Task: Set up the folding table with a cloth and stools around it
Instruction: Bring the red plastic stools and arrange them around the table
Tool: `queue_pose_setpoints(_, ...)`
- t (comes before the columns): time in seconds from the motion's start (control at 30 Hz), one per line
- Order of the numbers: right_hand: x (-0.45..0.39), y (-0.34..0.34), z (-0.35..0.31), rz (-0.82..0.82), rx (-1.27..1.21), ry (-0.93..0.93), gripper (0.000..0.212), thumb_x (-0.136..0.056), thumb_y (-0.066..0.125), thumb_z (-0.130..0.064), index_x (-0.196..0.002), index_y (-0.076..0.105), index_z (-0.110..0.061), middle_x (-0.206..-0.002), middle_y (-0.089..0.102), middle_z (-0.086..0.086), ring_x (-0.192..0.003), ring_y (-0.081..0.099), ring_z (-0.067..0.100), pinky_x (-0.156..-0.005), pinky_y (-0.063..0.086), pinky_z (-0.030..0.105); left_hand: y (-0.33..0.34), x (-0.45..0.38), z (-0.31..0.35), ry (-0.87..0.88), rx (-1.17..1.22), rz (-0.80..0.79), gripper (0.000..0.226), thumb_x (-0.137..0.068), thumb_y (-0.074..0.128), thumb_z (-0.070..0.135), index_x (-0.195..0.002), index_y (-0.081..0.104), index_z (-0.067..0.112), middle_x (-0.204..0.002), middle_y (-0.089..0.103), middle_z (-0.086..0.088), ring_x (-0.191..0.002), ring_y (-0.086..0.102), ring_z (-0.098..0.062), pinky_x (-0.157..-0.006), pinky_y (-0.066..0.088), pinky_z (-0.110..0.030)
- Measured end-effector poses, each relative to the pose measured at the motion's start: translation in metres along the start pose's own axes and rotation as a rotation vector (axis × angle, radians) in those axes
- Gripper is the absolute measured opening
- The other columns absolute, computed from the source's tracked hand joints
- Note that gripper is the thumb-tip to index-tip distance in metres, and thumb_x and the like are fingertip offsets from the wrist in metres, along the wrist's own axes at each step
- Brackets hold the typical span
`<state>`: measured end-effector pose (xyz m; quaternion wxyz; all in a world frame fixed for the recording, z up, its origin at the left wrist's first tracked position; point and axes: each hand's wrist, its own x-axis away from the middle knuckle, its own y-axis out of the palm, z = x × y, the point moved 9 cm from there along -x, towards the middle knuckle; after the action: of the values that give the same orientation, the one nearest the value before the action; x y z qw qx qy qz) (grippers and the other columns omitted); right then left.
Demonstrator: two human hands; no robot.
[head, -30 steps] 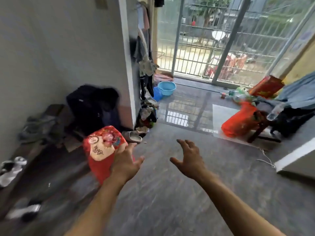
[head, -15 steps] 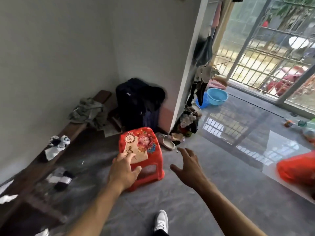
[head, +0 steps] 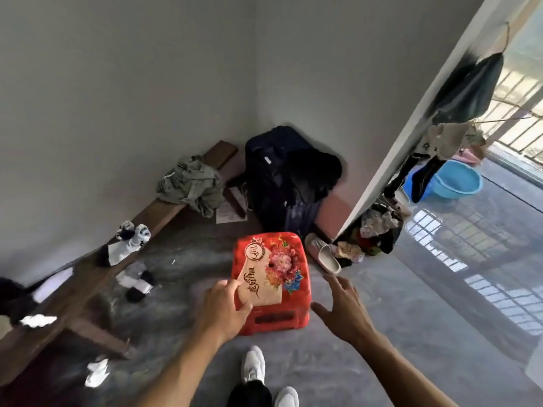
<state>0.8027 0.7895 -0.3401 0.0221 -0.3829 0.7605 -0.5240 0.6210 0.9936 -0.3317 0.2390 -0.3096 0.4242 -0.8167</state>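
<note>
Along the left wall a long wooden counter (head: 164,212) is running away toward the far corner, carrying black-and-white socks (head: 130,239) near its middle and a crumpled grey-green garment (head: 191,186) farther along. More socks (head: 138,282) are lying on the grey floor (head: 411,333) just beside it. In the far corner a dark suitcase (head: 273,177) is standing upright with black clothing draped over its right side.

The red plastic stool (head: 271,284) (flower print and a beige label on its seat) is standing upright on the floor in the middle of the scene, just near of the suitcase. The left hand (head: 224,308) is resting on the stool's near left corner, its grip closing on the seat edge with the thumb lying on the near rim. The right hand (head: 343,309) is hovering just right of the stool, apart from it, its grip wide with fingers spread and holding nothing. White shoes (head: 254,365) are showing on the floor at the near edge.

To the right of the stool a pale slipper (head: 323,255) is lying beside a heap of clothes (head: 373,233) at the foot of a white partition (head: 411,142). Far right, a blue basin (head: 457,179) is sitting on the glossy floor.
</note>
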Motion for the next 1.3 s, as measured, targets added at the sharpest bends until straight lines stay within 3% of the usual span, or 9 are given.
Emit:
queue_pose_setpoints(0.17,-0.065,0.019,-0.008,-0.036,0.031,0.009,0.075,-0.082,0.068,-0.050,-0.145,0.033,-0.031,-0.148,0.038,0.001,-0.132,0.038,0.024,-0.103,0.043,0.040,0.030,-0.065,-0.030,-0.072,0.085,-0.050,0.053,-0.072,0.058,0.053,-0.118,0.061,0.026,-0.115,0.063,0.002,-0.108,0.057,-0.021,-0.095,0.046,-0.034)
queue_pose_setpoints(0.33,-0.142,0.054,-0.004,-0.059,0.051,0.001,0.075,-0.083,0.067,-0.047,-0.147,0.031,-0.032,-0.147,0.039,0.002,-0.130,0.039,0.025,-0.102,0.042,0.041,0.055,-0.140,-0.045,-0.071,0.124,0.019,0.043,-0.080,0.066,0.041,-0.119,0.061,0.024,-0.115,0.062,0.003,-0.107,0.057,-0.019,-0.091,0.045,-0.029)
queue_pose_setpoints(0.53,-0.217,0.122,0.028,-0.117,0.000,0.065,0.074,-0.082,0.066,-0.052,-0.145,0.030,-0.038,-0.139,0.043,0.000,-0.127,0.042,0.026,-0.098,0.045,0.045,0.125,-0.211,-0.083,-0.157,0.124,-0.049,0.048,-0.082,0.067,0.040,-0.126,0.056,0.024,-0.123,0.057,-0.002,-0.111,0.053,-0.023,-0.095,0.045,-0.033)
queue_pose_setpoints(0.77,-0.289,0.193,0.074,-0.191,0.042,0.121,0.104,-0.067,0.075,-0.061,-0.147,0.009,-0.050,-0.142,0.034,0.006,-0.128,0.040,0.033,-0.095,0.048,0.053,0.209,-0.257,-0.131,-0.276,0.070,-0.110,0.075,-0.081,0.068,0.048,-0.146,0.031,0.037,-0.141,0.034,-0.004,-0.123,0.041,-0.024,-0.092,0.043,-0.032)
queue_pose_setpoints(0.87,-0.309,0.215,0.082,-0.242,0.025,0.119,0.113,-0.062,0.077,-0.060,-0.144,-0.001,-0.056,-0.142,0.030,0.007,-0.127,0.040,0.035,-0.095,0.050,0.053,0.239,-0.266,-0.144,-0.318,0.122,-0.125,0.086,-0.077,0.073,0.046,-0.148,0.023,0.041,-0.138,0.034,-0.007,-0.118,0.042,-0.026,-0.091,0.044,-0.036)
queue_pose_setpoints(1.0,-0.321,0.231,0.090,-0.236,-0.076,0.148,0.109,-0.058,0.081,-0.053,-0.141,0.011,-0.054,-0.138,0.031,0.006,-0.123,0.043,0.035,-0.087,0.055,0.054,0.255,-0.266,-0.158,-0.341,0.147,-0.081,0.086,-0.074,0.075,0.046,-0.144,0.024,0.044,-0.132,0.040,-0.009,-0.109,0.046,-0.023,-0.080,0.051,-0.037)
queue_pose_setpoints(1.13,-0.330,0.231,0.092,-0.172,-0.123,0.092,0.109,-0.056,0.087,-0.046,-0.142,0.020,-0.046,-0.136,0.035,0.008,-0.124,0.040,0.034,-0.090,0.051,0.055,0.253,-0.266,-0.157,-0.333,0.163,-0.006,0.085,-0.071,0.076,0.044,-0.141,0.027,0.047,-0.126,0.041,-0.006,-0.108,0.047,-0.022,-0.078,0.053,-0.039)
queue_pose_setpoints(1.3,-0.327,0.217,0.085,-0.130,-0.120,0.015,0.101,-0.060,0.086,-0.035,-0.139,0.025,-0.047,-0.132,0.042,0.005,-0.121,0.043,0.028,-0.089,0.050,0.049,0.237,-0.254,-0.149,-0.349,0.201,0.107,0.083,-0.068,0.081,0.037,-0.138,0.039,0.046,-0.124,0.046,0.000,-0.108,0.045,-0.019,-0.076,0.044,-0.028)
